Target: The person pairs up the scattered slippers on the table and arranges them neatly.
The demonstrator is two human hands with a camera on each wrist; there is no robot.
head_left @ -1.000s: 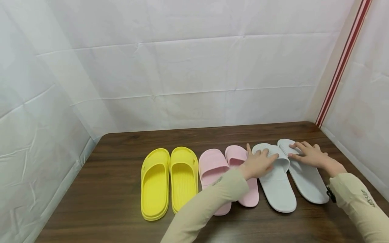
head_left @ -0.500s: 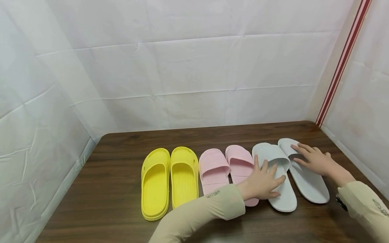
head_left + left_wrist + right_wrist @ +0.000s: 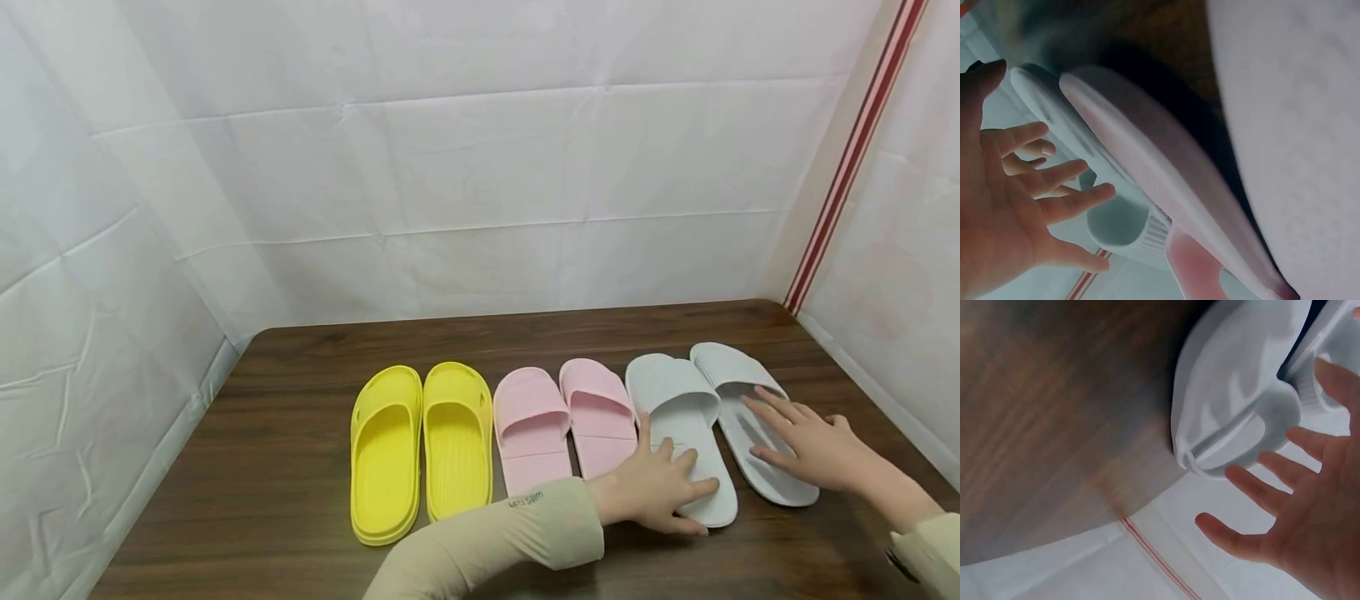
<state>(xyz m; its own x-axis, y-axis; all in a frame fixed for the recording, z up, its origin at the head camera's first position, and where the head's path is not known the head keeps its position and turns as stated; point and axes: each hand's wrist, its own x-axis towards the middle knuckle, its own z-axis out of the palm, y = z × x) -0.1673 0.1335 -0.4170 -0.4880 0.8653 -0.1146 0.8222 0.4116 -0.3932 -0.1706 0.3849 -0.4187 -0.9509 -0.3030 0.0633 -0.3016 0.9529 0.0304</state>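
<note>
On the right of the table, two white slippers lie side by side. My left hand hovers with spread fingers over the sole of the left white slipper. Fingers extended, my right hand is above the right white slipper; the right wrist view shows a gap between the fingers and that slipper. Neither hand holds anything. Left of them lie a pair of pink slippers, the left one and the right one, their heels partly hidden by my left arm. In the left wrist view, a pink slipper is beside my palm.
Two yellow slippers, the left one and the right one, lie left of the pink pair. The dark wooden table is bordered by white sheeting. A red-striped band runs up the right corner.
Both hands have drawn back toward the near edge, away from the white slippers' straps, and the right hand has also shifted right. The slippers stay in nearly the same places.
</note>
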